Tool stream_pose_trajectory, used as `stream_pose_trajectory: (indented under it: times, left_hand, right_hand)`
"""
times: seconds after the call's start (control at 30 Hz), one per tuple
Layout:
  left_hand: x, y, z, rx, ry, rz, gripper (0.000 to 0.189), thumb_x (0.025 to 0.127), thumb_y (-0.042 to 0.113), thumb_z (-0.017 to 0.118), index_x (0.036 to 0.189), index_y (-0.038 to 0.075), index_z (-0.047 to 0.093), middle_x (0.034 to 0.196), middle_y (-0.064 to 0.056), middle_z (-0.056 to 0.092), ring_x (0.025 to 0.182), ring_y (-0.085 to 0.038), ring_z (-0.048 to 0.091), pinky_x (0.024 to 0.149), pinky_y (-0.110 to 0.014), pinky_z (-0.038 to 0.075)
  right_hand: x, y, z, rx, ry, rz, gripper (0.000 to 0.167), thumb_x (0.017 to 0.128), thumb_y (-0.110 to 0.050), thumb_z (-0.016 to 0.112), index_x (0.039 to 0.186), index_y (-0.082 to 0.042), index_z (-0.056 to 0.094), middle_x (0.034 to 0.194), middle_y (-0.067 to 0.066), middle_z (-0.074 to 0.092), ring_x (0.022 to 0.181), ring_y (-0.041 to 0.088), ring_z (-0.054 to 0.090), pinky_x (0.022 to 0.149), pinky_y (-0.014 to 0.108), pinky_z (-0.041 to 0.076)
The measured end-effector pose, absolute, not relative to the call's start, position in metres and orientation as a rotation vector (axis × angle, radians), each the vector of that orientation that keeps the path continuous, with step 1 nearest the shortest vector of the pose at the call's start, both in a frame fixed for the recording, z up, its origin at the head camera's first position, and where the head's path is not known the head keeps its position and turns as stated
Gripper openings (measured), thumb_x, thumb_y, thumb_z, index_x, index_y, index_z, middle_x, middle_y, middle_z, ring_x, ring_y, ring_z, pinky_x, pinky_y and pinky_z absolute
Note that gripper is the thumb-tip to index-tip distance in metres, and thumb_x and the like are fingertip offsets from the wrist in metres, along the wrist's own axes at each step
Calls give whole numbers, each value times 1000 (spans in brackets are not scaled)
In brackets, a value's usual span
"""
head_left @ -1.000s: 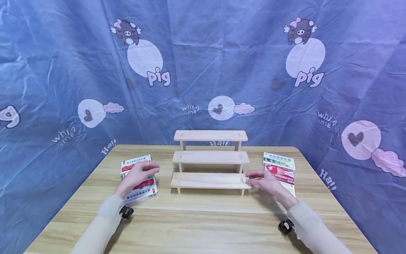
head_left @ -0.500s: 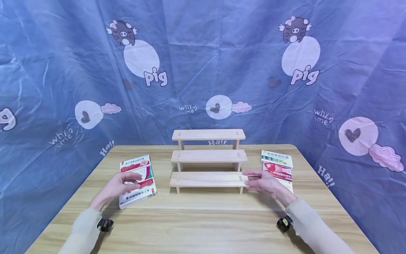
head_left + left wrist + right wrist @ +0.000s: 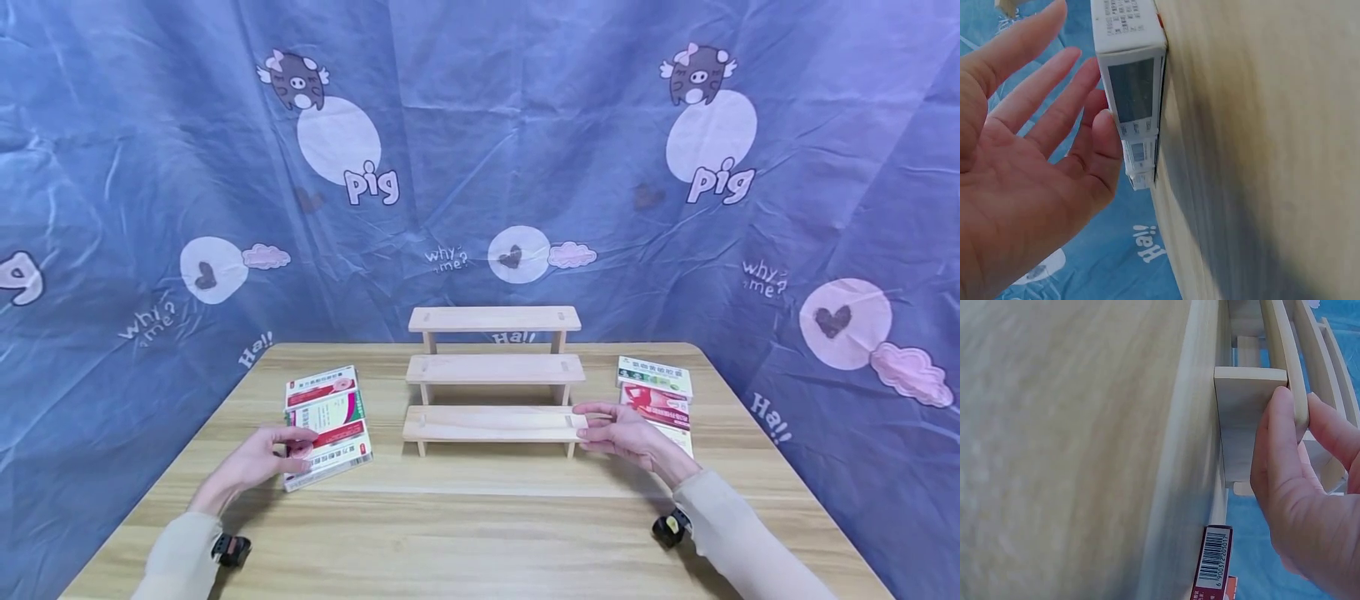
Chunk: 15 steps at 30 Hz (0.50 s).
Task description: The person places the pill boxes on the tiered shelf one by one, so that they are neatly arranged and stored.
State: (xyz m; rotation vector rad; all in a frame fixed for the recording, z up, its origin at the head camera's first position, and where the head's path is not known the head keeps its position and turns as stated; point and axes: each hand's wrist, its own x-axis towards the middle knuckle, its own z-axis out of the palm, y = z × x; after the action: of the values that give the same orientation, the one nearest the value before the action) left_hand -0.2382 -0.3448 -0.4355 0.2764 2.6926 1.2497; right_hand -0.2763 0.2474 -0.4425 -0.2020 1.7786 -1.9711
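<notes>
A pale wooden three-step display stand (image 3: 491, 422) stands mid-table. My right hand (image 3: 630, 435) pinches the right end of its lowest board (image 3: 1288, 347), thumb on one face and fingers on the other, beside the end leg (image 3: 1247, 419). On the left lie several medicine boxes in a row, overlapping: a white-and-red box (image 3: 341, 452) nearest me, a white-and-green one (image 3: 322, 412) and another red-and-white one (image 3: 321, 386) behind. Over the nearest box hovers my left hand (image 3: 247, 462), fingers loosely bent, its little finger right at the box side (image 3: 1132, 37).
More medicine boxes form a row at the right: a white-and-green box (image 3: 654, 377), a red box (image 3: 660, 406) and a pale one (image 3: 678, 437) partly behind the right hand. A blue printed cloth (image 3: 450, 125) hangs behind the wooden table (image 3: 465, 542).
My left hand has drawn back toward me and to the left, from over the middle of the left boxes to the nearest one. My right hand stays at the stand's lowest board.
</notes>
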Motion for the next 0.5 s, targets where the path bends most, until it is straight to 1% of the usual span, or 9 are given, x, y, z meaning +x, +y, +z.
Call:
stream_pose_trajectory:
  times: [0.2,0.3,0.4,0.5]
  left_hand:
    - [-239,-349,-437,322,2661,1252,57,74,8,80,126,-5,61,116,-20,60,97,-24,55,75,-22,48]
    - [-239,-351,-437,357,2673,1238,57,73,8,80,126,-4,61,119,-21,60,101,-25,54,80,-25,48]
    - [-237,-353,-436,368,2679,1231,59,72,8,80,126,-3,61,126,-25,58,110,-33,55,87,-36,50]
    - [-238,-355,-436,369,2689,1215,60,72,9,80,128,-2,60,131,-29,55,116,-40,53,92,-43,50]
  right_hand:
    - [-278,249,-445,-227,1783,-1954,54,92,8,57,141,12,34,111,11,66,98,20,69,97,38,56]
    - [-278,248,-445,-226,1792,-1960,57,92,8,56,142,15,31,112,12,63,98,21,69,97,38,55]
    - [-277,247,-445,-206,1781,-1976,57,91,9,57,142,14,31,111,11,64,98,21,69,95,38,56]
    - [-277,248,-446,-209,1768,-1977,57,91,10,57,142,14,32,110,11,67,98,21,69,94,37,57]
